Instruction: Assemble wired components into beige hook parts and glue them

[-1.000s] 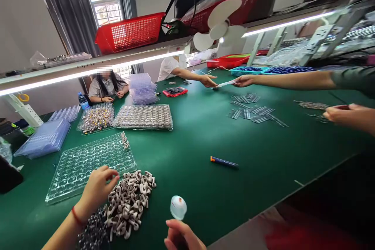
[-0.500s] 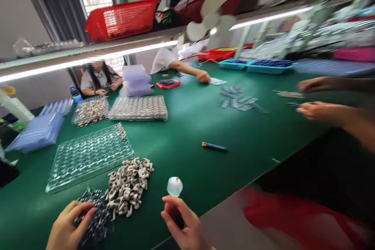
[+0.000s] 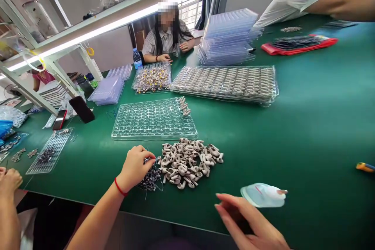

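Observation:
My left hand (image 3: pixel 135 166), a red string round its wrist, has its fingers pinched into a small heap of dark wire parts (image 3: pixel 151 181) near the table's front edge. Right beside that heap lies a pile of beige curved pieces (image 3: pixel 190 159). Behind both sits a clear blister tray (image 3: pixel 152 121) with a few beige pieces in its far right corner. My right hand (image 3: pixel 252 222) hovers low at the front with fingers stretched out and nothing in them. Just beyond its fingertips a small translucent bottle (image 3: pixel 263 195) lies on the green table (image 3: pixel 307 133).
Stacked filled trays (image 3: pixel 225 82), a tray of coloured parts (image 3: pixel 152 78) and empty bluish trays (image 3: pixel 228 37) stand further back. A co-worker (image 3: pixel 166 35) sits opposite. Another person's hand (image 3: pixel 8 181) is at the left by a small tray (image 3: pixel 48 152); phones (image 3: pixel 82 109) lean nearby. A pen (image 3: pixel 365 167) lies far right.
The view has swung left and down. My left hand left the blister tray, came back to the dark wire parts and closed its fingers on them. My right hand stays by the bottle.

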